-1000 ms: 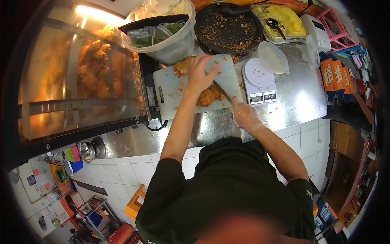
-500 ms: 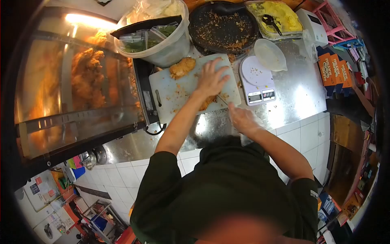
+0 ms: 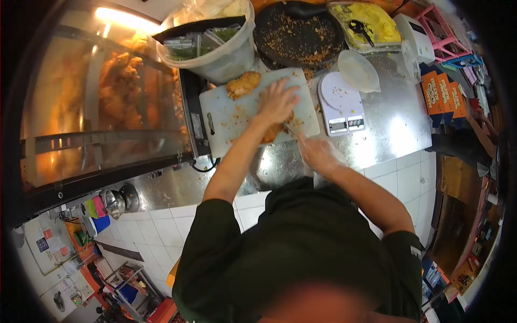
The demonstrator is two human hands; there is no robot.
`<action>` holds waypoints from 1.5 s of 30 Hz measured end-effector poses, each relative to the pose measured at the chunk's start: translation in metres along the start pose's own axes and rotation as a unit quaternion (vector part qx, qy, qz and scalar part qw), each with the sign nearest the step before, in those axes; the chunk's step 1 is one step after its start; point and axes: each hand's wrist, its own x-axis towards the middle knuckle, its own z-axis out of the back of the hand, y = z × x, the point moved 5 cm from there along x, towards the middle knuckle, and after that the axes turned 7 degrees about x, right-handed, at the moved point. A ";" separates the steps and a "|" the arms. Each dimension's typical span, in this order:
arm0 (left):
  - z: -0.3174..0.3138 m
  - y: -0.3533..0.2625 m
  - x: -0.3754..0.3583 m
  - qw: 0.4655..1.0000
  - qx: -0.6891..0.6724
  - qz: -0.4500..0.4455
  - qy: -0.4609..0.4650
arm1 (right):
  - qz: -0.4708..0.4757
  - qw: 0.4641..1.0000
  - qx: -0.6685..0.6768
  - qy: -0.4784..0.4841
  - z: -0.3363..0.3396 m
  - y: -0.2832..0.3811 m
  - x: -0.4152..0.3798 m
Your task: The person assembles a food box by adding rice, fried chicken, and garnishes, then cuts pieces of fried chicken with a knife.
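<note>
My left hand (image 3: pixel 277 102) reaches over the white cutting board (image 3: pixel 218 141), palm down with its fingers stretched out. Under its wrist and palm, partly hidden, lies a browned, breaded fried piece (image 3: pixel 271 133). My right hand (image 3: pixel 319 153), in what looks like a clear plastic glove, is closed around a knife; the short visible part of the knife blade (image 3: pixel 290 128) points at that piece. Another fried piece (image 3: pixel 243 84) rests near the board's far edge, beyond my left hand. Crumbs are scattered over the board.
A kitchen scale (image 3: pixel 342 105) stands right of the board, with a translucent bowl (image 3: pixel 358 72) overlapping it. Behind are a plastic tub (image 3: pixel 226 64), a black crumb-covered pan (image 3: pixel 299 35) and a yellow-filled container (image 3: pixel 371 24). A lit glass display case (image 3: pixel 107 107) borders the left.
My left hand's fingers have drawn closer together. My right hand has shifted slightly left and up with the knife. At the far right, another person's arm has come into view.
</note>
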 end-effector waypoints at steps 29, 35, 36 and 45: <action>0.035 0.032 -0.073 0.994 0.033 0.063 -0.088 | 0.103 0.993 -0.042 -0.035 -0.019 0.050 0.011; 0.053 0.038 -0.052 0.993 0.038 0.037 -0.106 | 0.142 0.986 -0.054 -0.069 -0.003 0.046 0.024; 0.066 0.034 -0.051 0.990 0.012 0.030 -0.139 | 0.145 0.986 -0.055 -0.068 0.008 0.052 0.016; 0.064 0.042 -0.081 0.979 0.088 0.068 -0.174 | 0.186 0.971 -0.103 -0.112 -0.023 0.067 0.022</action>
